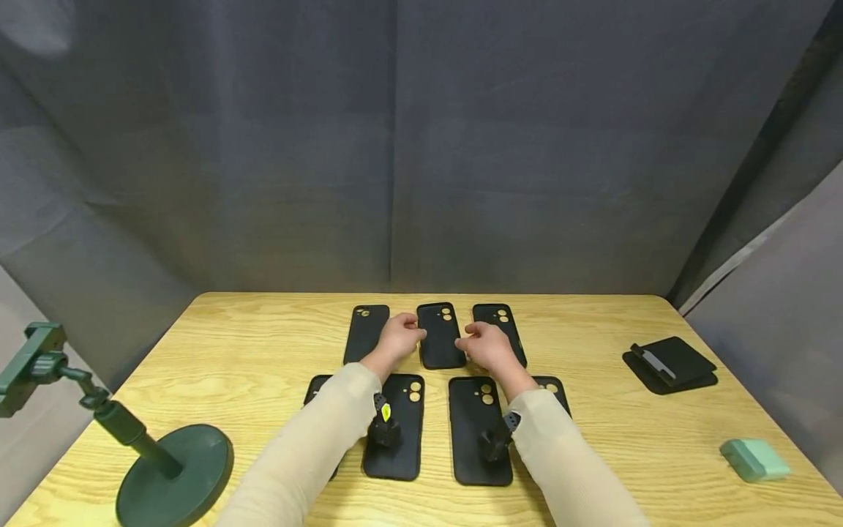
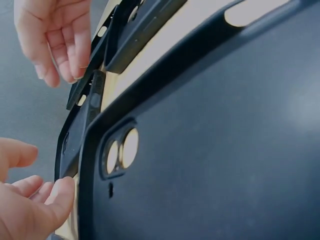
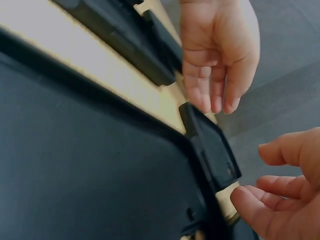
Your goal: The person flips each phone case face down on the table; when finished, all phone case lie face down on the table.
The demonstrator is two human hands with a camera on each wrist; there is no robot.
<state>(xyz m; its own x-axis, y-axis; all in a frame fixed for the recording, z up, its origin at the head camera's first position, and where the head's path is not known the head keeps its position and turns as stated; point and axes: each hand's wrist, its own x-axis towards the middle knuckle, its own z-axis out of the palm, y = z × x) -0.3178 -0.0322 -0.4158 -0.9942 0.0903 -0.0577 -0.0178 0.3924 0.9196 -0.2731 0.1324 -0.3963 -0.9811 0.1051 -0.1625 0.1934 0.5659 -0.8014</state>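
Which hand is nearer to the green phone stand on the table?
The left. The left hand is at the left edge of the middle back phone case, toward the green phone stand; the right hand is at the case's right edge, farther away.

Nothing to read here — not a letter, number or logo. The black phone cases (image 1: 440, 335) on the table (image 1: 593, 439) show plain backs with only camera cut-outs, the green stand (image 1: 174, 476) carries no brand, and the dark folded holder (image 1: 670, 364) and the mint-green block (image 1: 754, 460) are bare too — no labels anywhere.
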